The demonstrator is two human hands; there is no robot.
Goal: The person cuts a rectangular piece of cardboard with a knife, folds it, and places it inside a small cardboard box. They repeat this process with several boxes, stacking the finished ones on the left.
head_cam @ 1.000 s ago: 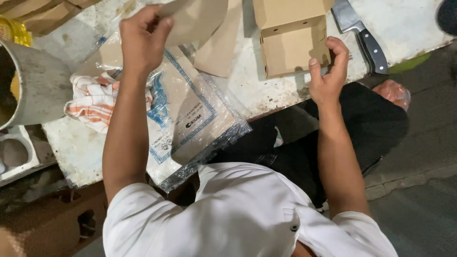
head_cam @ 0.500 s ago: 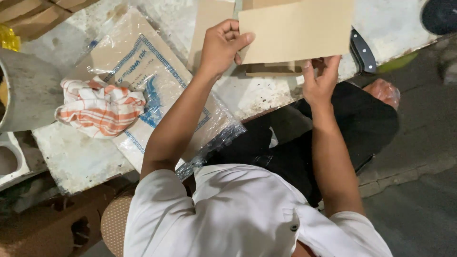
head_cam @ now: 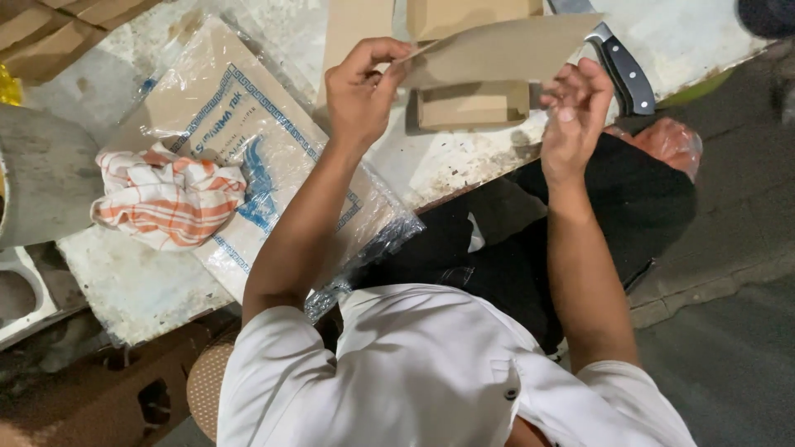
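My left hand [head_cam: 360, 87] pinches the left end of a flat brown paper sheet [head_cam: 497, 50] and holds it just above the worn white tabletop [head_cam: 447, 170]. My right hand [head_cam: 575, 103] is at the sheet's right corner, its fingers loosely curled and apart, with nothing clearly gripped. Under the sheet lies a small folded brown cardboard box [head_cam: 472, 106]. A second brown box [head_cam: 464, 12] sits at the far edge, with another flat brown sheet [head_cam: 358, 25] beside it.
A black-handled knife [head_cam: 619, 66] lies right of the boxes. A clear plastic packet with blue print [head_cam: 248, 141] covers the table's left, an orange-striped cloth [head_cam: 166, 199] on it. A grey metal pot [head_cam: 41, 182] stands far left. My black-trousered legs are below.
My left hand has tilted and lowered the brown sheet, uncovering the small box beneath. My right hand has come out from under the sheet to its right corner.
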